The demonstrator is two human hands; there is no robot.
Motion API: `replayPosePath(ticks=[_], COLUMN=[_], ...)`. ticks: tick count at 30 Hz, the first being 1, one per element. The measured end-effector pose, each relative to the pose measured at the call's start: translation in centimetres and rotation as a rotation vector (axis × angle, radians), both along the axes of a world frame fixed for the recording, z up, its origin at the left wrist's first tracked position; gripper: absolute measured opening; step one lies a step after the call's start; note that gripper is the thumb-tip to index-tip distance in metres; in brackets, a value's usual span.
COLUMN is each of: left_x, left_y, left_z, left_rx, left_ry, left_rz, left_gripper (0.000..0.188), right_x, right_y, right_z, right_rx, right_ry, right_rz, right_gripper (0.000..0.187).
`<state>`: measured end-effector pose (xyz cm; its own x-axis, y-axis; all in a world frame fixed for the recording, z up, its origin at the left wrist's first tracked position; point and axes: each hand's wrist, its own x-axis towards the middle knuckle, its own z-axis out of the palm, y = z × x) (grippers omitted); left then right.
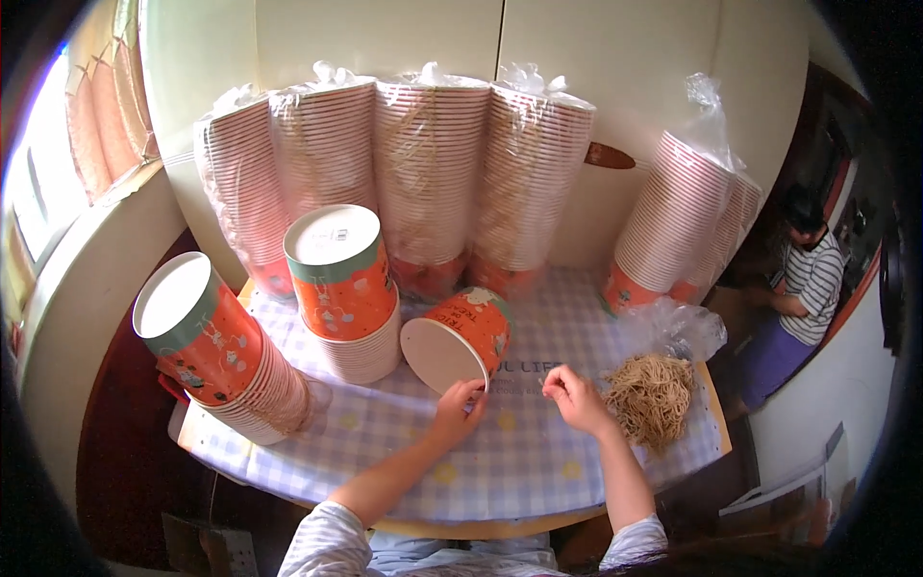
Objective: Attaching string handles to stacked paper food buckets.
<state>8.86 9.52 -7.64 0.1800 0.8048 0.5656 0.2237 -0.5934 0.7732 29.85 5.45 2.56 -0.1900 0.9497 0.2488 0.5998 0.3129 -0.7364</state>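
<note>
The inside of the orange paper bucket (475,323), tipped on its side at the centre of the frame, shows only in part, and its base is turned out of sight. The left hand (458,415), lower centre, has its grip closed on the bucket's near rim. The right hand (580,402), right of centre, has its fingertips drawn together; whether they pinch something thin, I cannot tell. Tangled tan strands (652,399) lie at right, just below crumpled clear plastic (678,329).

Bagged stacks (429,173) behind tub (473,325), perhaps against wall (385,38)
</note>
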Motion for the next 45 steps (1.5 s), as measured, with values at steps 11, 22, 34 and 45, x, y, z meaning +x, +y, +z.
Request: replayPosePath(ticks=[11,22,34,45], left_x=[-0.3,0.2,0.2,0.1], left_y=[-0.7,-0.7,-0.6,-0.5], left_z=[1.2,1.2,1.0,0.8], left_rx=[-0.08,-0.08,-0.036,-0.063], left_ry=[-0.063,-0.101,-0.063,-0.065], left_rz=[0.019,0.111,0.074,0.058], left_gripper=[0.02,0.023,0.023,0.026], right_x=[-7.5,-5.8,-5.6,-5.8], right_y=[3.9,3.7,3.9,3.8], right_z=[0.2,-4.5,-5.4,-5.3], right_rx=[0.222,0.119,0.129,0.154], right_ry=[0.312,0.304,0.309,0.292], right_rz=[0.137,0.022,-0.047,-0.065], right_gripper=[0.014,0.007,0.01,0.011])
